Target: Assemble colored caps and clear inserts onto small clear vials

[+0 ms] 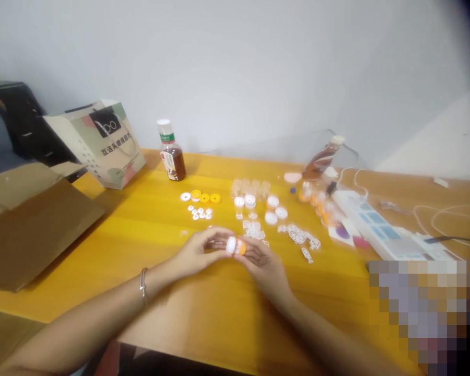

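Note:
My left hand and my right hand meet above the table, both closed on a small white-and-orange round plastic piece. The white end faces my left fingers and the orange end my right; its exact kind is too blurred to tell. Just beyond my hands lie flat white perforated plastic parts, with more such parts to the right. White round discs and yellow rings sit farther back. Small white round pieces are grouped beyond my left hand.
A cardboard box and a paper bag stand at left. One dark drink bottle is at the back, another bottle leans at right. Orange-and-white pieces, a long white box and cables occupy the right side.

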The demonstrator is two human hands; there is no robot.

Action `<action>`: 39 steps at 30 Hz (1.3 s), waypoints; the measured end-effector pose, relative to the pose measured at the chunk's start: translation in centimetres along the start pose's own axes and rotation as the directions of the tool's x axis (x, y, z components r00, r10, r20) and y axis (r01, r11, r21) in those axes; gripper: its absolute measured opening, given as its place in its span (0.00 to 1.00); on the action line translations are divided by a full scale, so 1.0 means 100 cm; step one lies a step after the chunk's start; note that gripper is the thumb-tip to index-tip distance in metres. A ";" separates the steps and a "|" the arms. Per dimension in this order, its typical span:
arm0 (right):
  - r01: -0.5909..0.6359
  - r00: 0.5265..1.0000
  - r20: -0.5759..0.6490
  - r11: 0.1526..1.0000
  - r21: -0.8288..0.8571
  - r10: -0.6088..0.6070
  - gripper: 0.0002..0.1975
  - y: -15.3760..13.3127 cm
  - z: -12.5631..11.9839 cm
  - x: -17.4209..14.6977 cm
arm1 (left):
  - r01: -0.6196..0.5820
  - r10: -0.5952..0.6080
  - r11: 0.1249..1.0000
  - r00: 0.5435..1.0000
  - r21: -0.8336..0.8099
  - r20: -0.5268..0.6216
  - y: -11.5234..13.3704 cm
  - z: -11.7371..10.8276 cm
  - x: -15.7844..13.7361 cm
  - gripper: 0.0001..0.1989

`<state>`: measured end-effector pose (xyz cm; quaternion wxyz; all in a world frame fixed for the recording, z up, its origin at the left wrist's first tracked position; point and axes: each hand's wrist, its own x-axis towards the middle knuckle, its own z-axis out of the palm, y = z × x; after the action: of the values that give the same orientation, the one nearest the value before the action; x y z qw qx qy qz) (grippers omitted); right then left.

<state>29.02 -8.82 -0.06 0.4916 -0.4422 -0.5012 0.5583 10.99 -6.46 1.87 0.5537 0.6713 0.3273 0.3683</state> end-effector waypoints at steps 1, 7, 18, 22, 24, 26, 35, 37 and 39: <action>0.002 1.000 0.008 1.000 -0.003 -0.002 0.17 0.001 0.000 0.000 | -0.020 0.021 0.998 1.000 0.067 -0.008 0.001 0.002 -0.001 0.17; 0.012 1.000 0.024 1.000 -0.013 -0.012 0.16 0.004 -0.001 -0.001 | -0.096 0.114 0.911 0.993 0.402 -0.021 0.010 0.010 -0.005 0.15; -0.048 0.997 0.054 0.999 -0.016 0.049 0.14 -0.001 0.001 -0.003 | -0.136 0.158 0.826 0.987 0.547 0.007 0.006 0.005 -0.008 0.14; -0.068 0.996 0.064 0.998 0.003 0.068 0.13 -0.001 0.001 -0.003 | -0.151 0.152 0.842 0.988 0.518 0.040 0.004 0.003 -0.008 0.13; -0.082 0.994 0.067 0.997 -0.003 0.082 0.12 -0.001 0.000 -0.003 | -0.160 0.144 0.843 0.987 0.513 0.071 0.003 0.001 -0.008 0.12; -0.098 0.993 0.062 0.995 -0.023 0.099 0.12 -0.001 0.000 -0.003 | -0.165 0.125 0.848 0.986 0.504 0.112 0.003 -0.002 -0.007 0.13; -0.140 0.989 0.042 0.987 -0.076 0.143 0.12 -0.004 0.003 -0.006 | -0.179 0.094 0.804 0.980 0.567 0.176 0.008 -0.007 -0.004 0.10; -0.137 0.989 0.047 0.987 -0.087 0.142 0.12 -0.005 0.003 -0.006 | -0.179 0.099 0.804 0.981 0.568 0.169 0.007 -0.006 -0.005 0.10; -0.146 0.987 0.058 0.985 -0.092 0.152 0.12 -0.007 0.004 -0.006 | -0.160 0.084 0.834 0.983 0.528 0.164 0.008 -0.007 -0.005 0.11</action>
<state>28.80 -9.46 0.66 0.4122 -0.4813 -0.5063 0.5849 10.17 -6.66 2.64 0.3390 0.8423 0.3362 0.2503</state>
